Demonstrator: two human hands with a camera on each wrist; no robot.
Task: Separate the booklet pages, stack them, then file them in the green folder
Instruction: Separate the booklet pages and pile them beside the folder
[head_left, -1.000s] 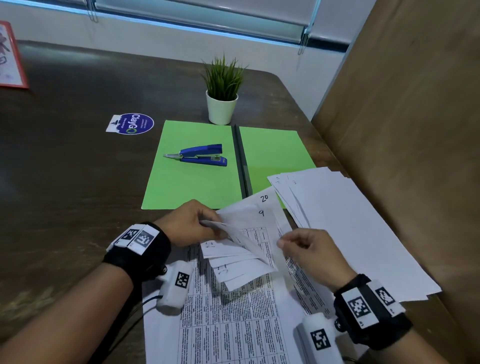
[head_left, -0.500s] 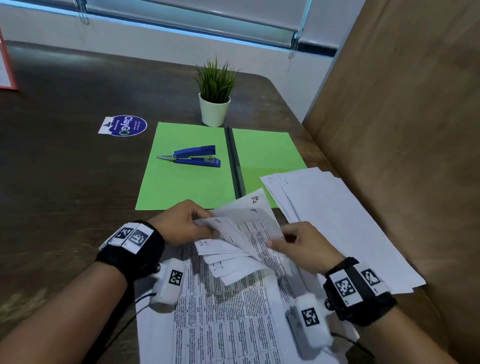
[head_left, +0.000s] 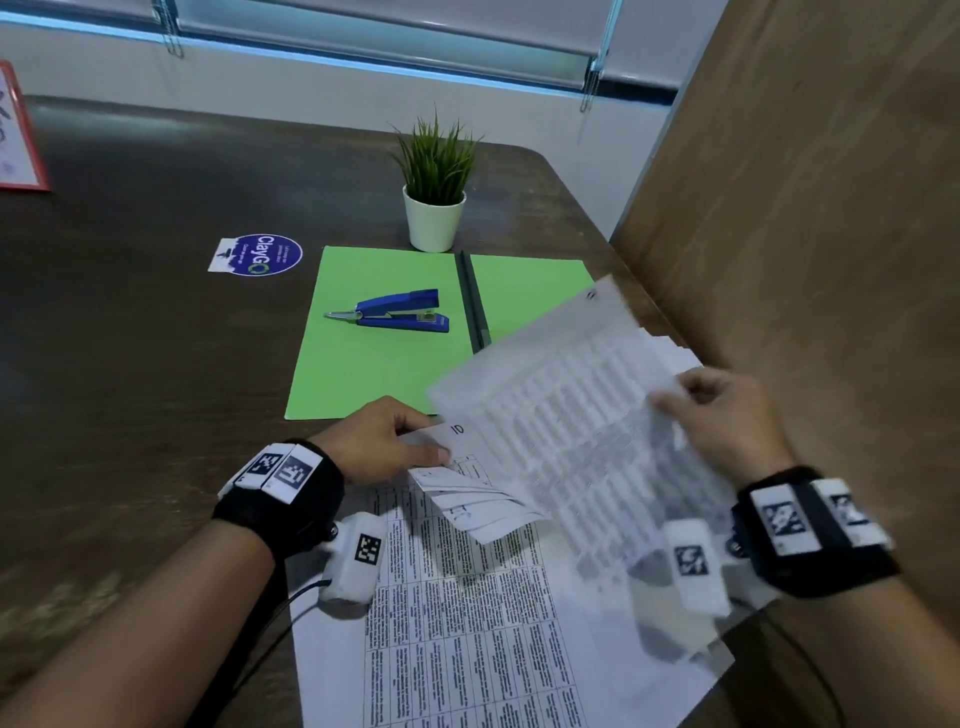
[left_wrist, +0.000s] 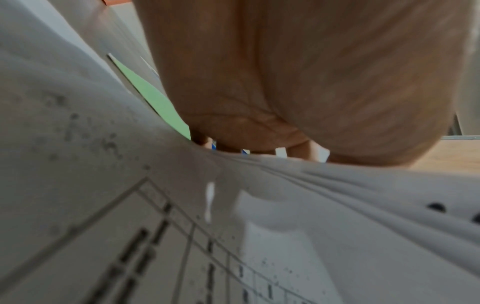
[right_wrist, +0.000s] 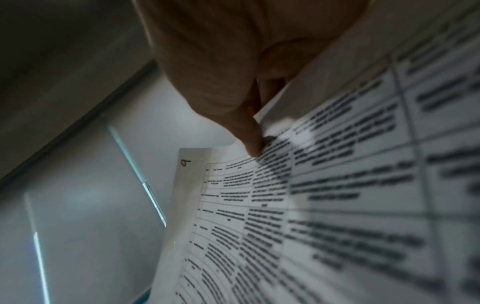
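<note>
Head cam: my right hand (head_left: 727, 421) has a loose page (head_left: 561, 415) pinched at its edge, lifted and tilted over the booklet (head_left: 467, 623), printed tables showing, pretty blurred. My left hand (head_left: 374, 447) presses on the fanned corners of the booklet; the top corner reads "10". The booklet lies just this side of the green folder (head_left: 374, 364), which is open flat on the dark wooden table (head_left: 130, 364) with a blue stapler (head_left: 400, 312) on its left half. Left of the folder there's a round "ClayGO" sticker (head_left: 260, 254); behind it, a small potted plant (head_left: 435, 192). A brown partition (head_left: 805, 208) runs right of the folder, tight against the table edge.

Left wrist cam: palm (left_wrist: 285, 82) over fanned sheets, a sliver of green beyond.

Right wrist cam: thumb (right_wrist: 249, 133) clamping the page, corner marked "9".
</note>
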